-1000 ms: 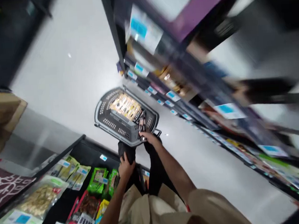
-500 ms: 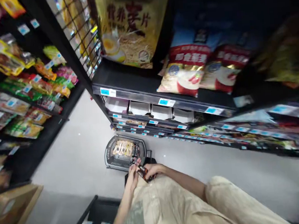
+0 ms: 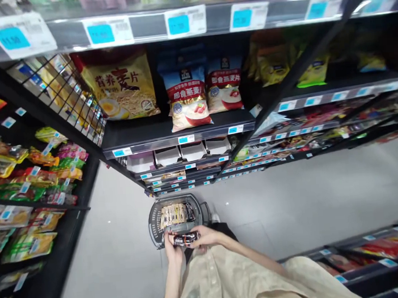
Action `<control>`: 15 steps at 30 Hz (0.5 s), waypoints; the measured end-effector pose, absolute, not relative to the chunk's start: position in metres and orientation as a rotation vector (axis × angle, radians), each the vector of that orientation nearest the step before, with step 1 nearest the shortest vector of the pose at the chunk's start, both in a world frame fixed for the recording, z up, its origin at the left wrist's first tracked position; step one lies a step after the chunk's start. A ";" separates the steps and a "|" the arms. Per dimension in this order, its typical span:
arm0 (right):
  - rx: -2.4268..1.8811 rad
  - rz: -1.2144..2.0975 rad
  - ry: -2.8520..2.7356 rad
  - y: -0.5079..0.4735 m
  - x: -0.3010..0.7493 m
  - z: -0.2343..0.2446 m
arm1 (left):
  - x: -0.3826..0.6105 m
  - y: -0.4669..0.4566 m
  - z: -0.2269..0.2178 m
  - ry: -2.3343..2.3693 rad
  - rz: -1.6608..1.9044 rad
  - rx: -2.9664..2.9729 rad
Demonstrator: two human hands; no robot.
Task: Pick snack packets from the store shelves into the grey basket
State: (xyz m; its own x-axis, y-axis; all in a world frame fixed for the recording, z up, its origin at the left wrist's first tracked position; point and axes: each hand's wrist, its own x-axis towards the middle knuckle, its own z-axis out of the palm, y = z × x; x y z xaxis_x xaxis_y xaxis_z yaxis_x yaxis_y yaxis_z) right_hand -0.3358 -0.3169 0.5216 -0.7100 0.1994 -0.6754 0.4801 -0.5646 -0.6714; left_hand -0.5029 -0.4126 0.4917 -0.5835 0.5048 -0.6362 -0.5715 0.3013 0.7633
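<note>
Close to my body, a dark packaged snack bar point(image 3: 184, 239) lies level between both hands. My left hand point(image 3: 173, 249) is closed around its left end. The right end is gripped by my right hand point(image 3: 205, 236). Just beyond them on the floor stands a grey plastic shopping basket point(image 3: 154, 225). It holds a row of light-wrapped packets point(image 3: 172, 215), with dark packets point(image 3: 189, 211) at their right side. The print on the bar is too small to read.
Ahead, a black shelf point(image 3: 133, 137) carries bags of oatmeal point(image 3: 187, 97) and a yellow cereal bag point(image 3: 125, 90). White trays point(image 3: 167, 155) sit below. Another rack with snack packs point(image 3: 24, 188) stands at the left, and a low shelf point(image 3: 363, 258) at the right. Pale floor point(image 3: 101, 264) runs between.
The view has tilted up and swung, bringing a higher shelf edge with price tags into sight. The dark bar has turned from slanted to level, still in both hands.
</note>
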 end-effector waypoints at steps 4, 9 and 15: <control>1.383 -2.580 1.477 -0.292 -0.327 0.530 | -0.490 -0.386 0.509 1.656 1.504 -0.032; 1.836 -2.783 1.489 -0.247 -0.296 0.547 | -0.451 -0.343 0.550 1.367 1.535 0.087; 2.334 -3.135 1.287 -0.212 -0.250 0.572 | -0.368 -0.302 0.592 1.184 1.585 0.206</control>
